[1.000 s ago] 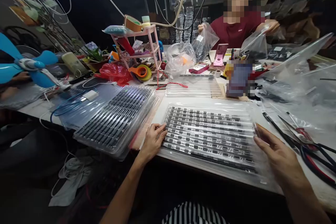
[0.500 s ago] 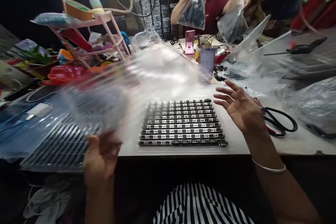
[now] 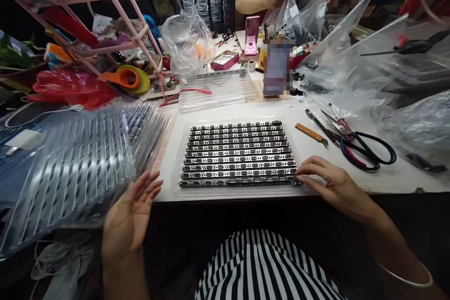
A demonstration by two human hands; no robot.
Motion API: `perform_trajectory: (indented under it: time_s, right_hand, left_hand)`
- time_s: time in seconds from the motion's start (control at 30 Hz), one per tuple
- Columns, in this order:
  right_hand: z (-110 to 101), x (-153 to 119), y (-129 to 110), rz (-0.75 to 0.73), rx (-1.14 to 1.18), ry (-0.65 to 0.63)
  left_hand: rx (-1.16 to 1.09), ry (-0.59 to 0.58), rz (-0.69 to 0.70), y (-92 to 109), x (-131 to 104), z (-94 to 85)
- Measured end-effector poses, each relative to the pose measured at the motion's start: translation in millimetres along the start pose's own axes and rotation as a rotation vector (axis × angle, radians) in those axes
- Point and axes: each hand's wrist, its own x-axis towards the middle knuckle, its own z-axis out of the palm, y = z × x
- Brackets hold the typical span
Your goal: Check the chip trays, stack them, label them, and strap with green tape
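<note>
Now that the clear tray [image 3: 80,154] has left the open left hand [image 3: 128,218], black strips [image 3: 239,167] lie uncovered; right hand [image 3: 332,187] at nearest strip's end, grip unclear

A black-and-white striped garment [image 3: 267,267] covers the worker's body at the near edge of the scene, its bold bands roughly even in width. The stripes run lengthwise through the middle and curve outward toward the left and right sides, where the cloth rounds off; a crease breaks their line on the left. A slim, smooth bangle [image 3: 409,284], pale and silvery, rings the right forearm [image 3: 390,239] near the wrist, its thin band catching the light. Both forearms are bare, as are the left hand [image 3: 128,218] and right hand [image 3: 328,182], each slender-fingered. The garment's lower part runs out of view.
</note>
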Motion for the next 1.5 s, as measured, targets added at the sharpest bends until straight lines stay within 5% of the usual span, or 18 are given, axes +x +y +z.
perform_trajectory:
  time_s: [0.13, 0.27, 0.4, 0.57, 1.17, 1.5]
  right_hand:
    - [3, -7, -2, -0.056, -0.15, -0.035]
    - [7, -6, 0, -0.078, -0.18, -0.004]
    - [6, -6, 1, -0.102, -0.165, -0.007]
    - [1, -2, 1, -0.115, -0.13, -0.034]
    - [-4, 11, -12, -0.17, -0.334, -0.223]
    - [7, 9, -12, -0.208, -0.442, -0.064]
  left_hand:
    - [0.436, 0.006, 0.488, -16, -29, 21.6]
    - [0.659, -0.456, 0.837, -26, -55, 60.1]
    - [0.677, -0.802, 1.001, -38, -72, 92.3]
    - [0.776, -0.987, 1.053, -51, -87, 108.5]
    - [0.953, -0.899, 1.148, -63, -104, 125.4]
    - [1.022, -0.89, 1.148, -62, -107, 127.8]
